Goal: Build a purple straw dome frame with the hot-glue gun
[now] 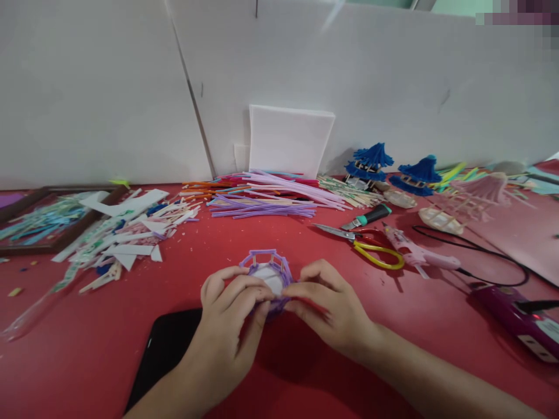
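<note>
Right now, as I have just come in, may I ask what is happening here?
A person holds a small purple frame at a red table: the left grip has its left side, the right grip appears to pinch its near right edge. Purple sticks lie beyond it; scissors and a glue gun lie to the right.

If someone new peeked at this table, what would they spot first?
Probably the purple frame in the middle, held in the fingers of the left hand and right hand, bright against the red table. Next, perhaps, the blue roofs at the back right, near the wall, and the scissors with a yellow handle, lying in front of them.
</note>
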